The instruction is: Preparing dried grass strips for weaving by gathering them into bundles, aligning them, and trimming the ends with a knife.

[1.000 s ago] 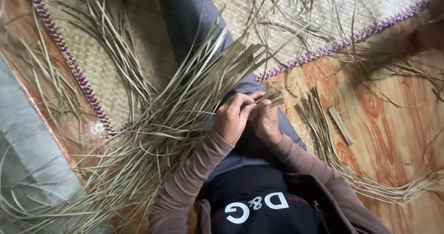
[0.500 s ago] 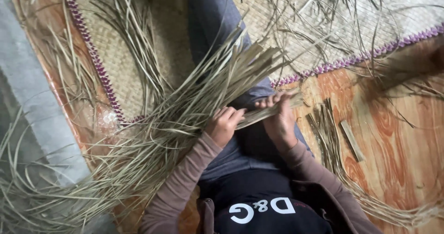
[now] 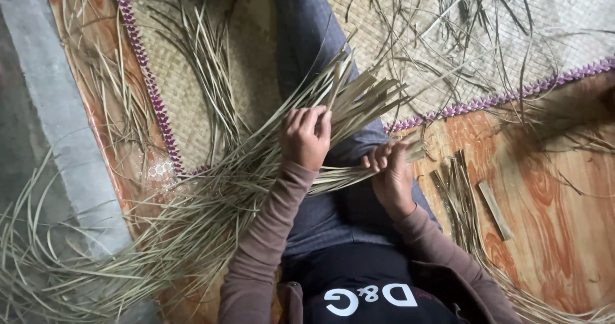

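Risk: strips slipping loose. Left hand (image 3: pixel 306 138) fingers curled into dried leaf strips (image 3: pixel 256 170) fanned across lap; right hand (image 3: pixel 389 170) pinched shut on a few strip ends (image 3: pixel 410 152). Weak pinch or snagging in tangle could split strands

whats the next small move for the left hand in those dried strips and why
Probably draw the left hand back with one strand from the fanned bundle of dried strips: its fingers curl over the bundle's top, while the right hand already pinches a few strips across the lap.
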